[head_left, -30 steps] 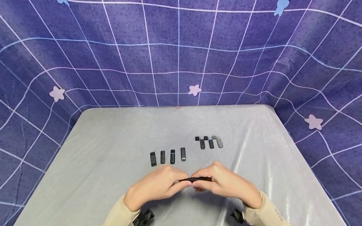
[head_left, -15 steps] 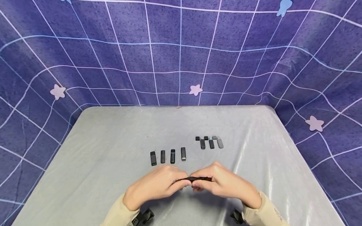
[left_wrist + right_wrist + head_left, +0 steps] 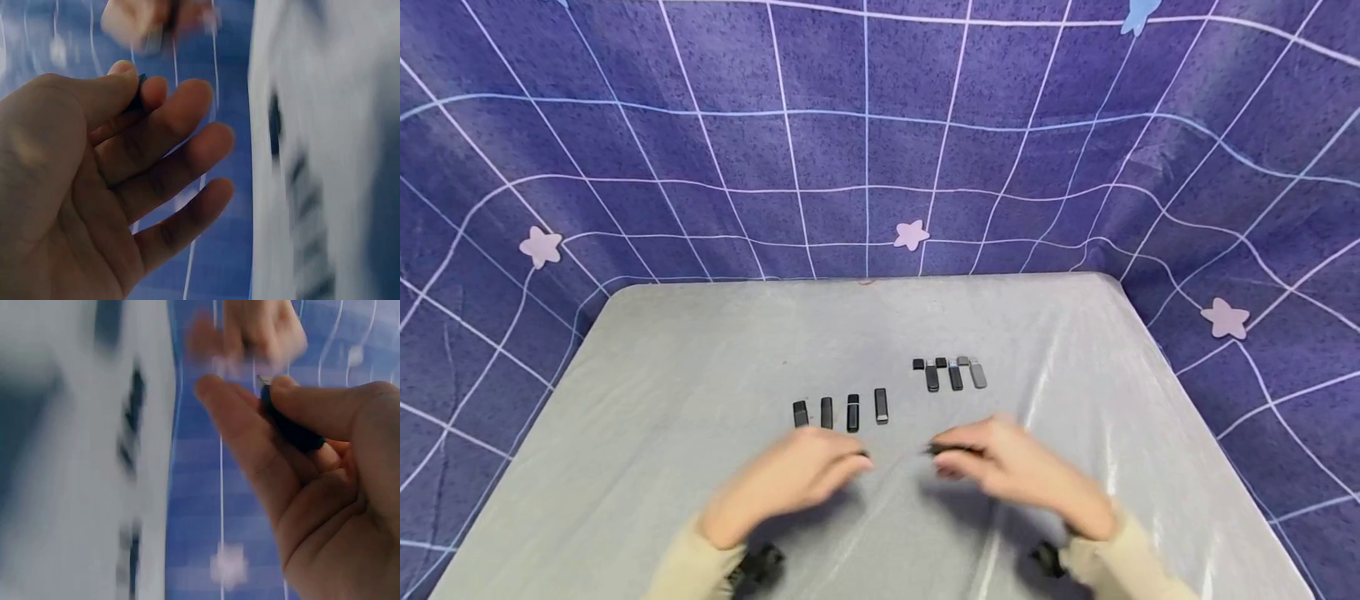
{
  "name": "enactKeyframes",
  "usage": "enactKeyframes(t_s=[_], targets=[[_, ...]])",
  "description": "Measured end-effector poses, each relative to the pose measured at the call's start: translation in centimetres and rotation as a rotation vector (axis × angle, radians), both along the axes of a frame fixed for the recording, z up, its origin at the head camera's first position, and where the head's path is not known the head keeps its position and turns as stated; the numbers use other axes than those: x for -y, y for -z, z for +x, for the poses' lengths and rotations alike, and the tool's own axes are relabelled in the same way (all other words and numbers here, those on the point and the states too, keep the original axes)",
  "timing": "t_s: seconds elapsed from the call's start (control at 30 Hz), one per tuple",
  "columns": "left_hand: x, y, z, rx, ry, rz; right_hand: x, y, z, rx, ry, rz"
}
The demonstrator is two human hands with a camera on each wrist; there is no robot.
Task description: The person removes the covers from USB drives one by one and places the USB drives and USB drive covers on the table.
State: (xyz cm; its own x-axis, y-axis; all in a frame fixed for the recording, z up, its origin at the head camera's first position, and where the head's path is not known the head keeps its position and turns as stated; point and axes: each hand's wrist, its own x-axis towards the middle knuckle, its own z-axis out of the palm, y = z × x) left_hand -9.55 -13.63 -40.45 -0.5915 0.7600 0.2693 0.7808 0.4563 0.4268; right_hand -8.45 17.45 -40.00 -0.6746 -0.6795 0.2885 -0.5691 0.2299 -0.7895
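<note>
My left hand (image 3: 793, 475) pinches a small dark cap (image 3: 139, 94) between thumb and index finger; most of it is hidden by the fingertips. To the right, and apart from it, my right hand (image 3: 1015, 462) grips a black USB flash drive (image 3: 290, 428). A bit of metal plug (image 3: 264, 380) shows at the drive's tip in the right wrist view. Both hands are above the table, blurred by motion. Beyond the left hand lies a row of several dark USB flash drives (image 3: 853, 413), the leftmost partly covered by that hand.
Farther back on the grey-covered table (image 3: 700, 350) lie three uncapped flash drives: one black (image 3: 932, 377), another black (image 3: 956, 377), one grey (image 3: 978, 374). Their caps (image 3: 918, 364) sit beside the plugs. A purple gridded curtain (image 3: 835, 150) surrounds the back and sides.
Earlier, both hands met on one black flash drive. Now they have moved apart sideways, the left with the cap and the right with the drive. The drives on the table stay put.
</note>
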Motion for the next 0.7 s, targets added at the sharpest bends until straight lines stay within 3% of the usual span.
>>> enactKeyframes(t_s=[0.1,0.17,0.3,0.4,0.53,0.7], targets=[[2.6,-0.1,-0.3,-0.02,-0.125,0.044,-2.3,0.1,-0.3,0.084,0.166,-0.077],[3.4,0.0,-0.4,-0.017,-0.159,0.068,-2.8,0.3,-0.6,0.092,0.217,-0.108],[3.2,0.2,-0.5,0.035,-0.143,0.084,-2.4,0.6,-1.2,0.028,0.269,-0.077],[2.9,0.2,-0.3,0.062,-0.183,0.074,-2.1,0.8,-1.2,0.005,0.301,-0.081],[2.7,0.2,-0.2,0.048,-0.244,0.05,-2.1,1.0,-1.2,-0.014,0.325,-0.051],[2.6,0.1,-0.5,0.015,-0.237,0.039,-2.1,0.9,-1.3,-0.05,0.314,-0.021]])
